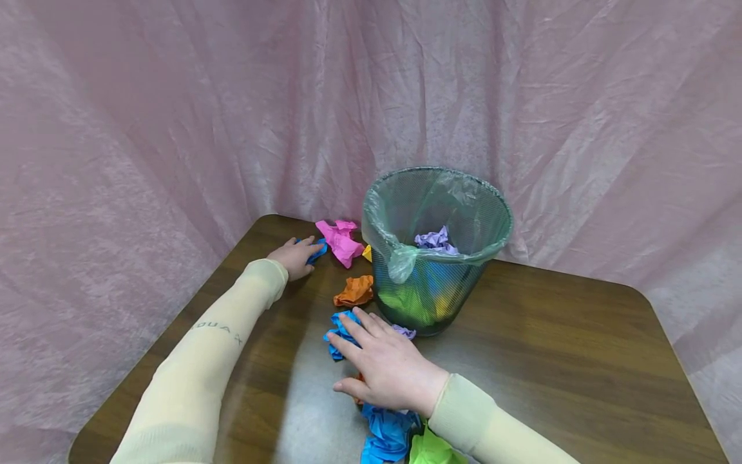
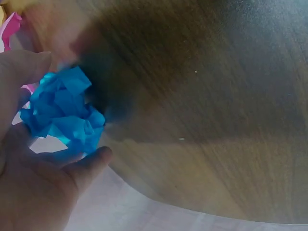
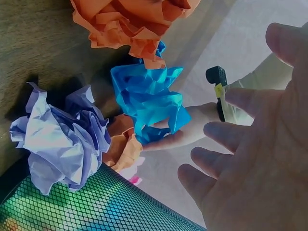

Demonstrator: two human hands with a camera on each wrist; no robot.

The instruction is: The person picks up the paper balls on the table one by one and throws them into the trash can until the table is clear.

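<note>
My left hand [image 1: 297, 259] reaches to the table's far left, fingers spread over a crumpled blue paper [image 1: 317, 251]. In the left wrist view that blue paper [image 2: 65, 108] sits among the fingers and thumb, overlapping them. My right hand [image 1: 385, 367] hovers palm down with fingers extended, above the row of crumpled papers in front of the bin. Its fingertips overlap another blue paper [image 1: 343, 335] in the head view. The right wrist view shows this hand [image 3: 255, 144] apart from the nearby blue paper [image 3: 147, 96] and purple paper [image 3: 65, 137].
A mesh bin [image 1: 431, 290] with a green liner holds crumpled papers, a purple one [image 1: 436, 240] on top. Around it lie pink paper [image 1: 341, 243], orange paper [image 1: 354, 291], nearer blue paper [image 1: 387, 435] and green paper [image 1: 433, 448]. A pink curtain [image 1: 174, 96] hangs behind the table.
</note>
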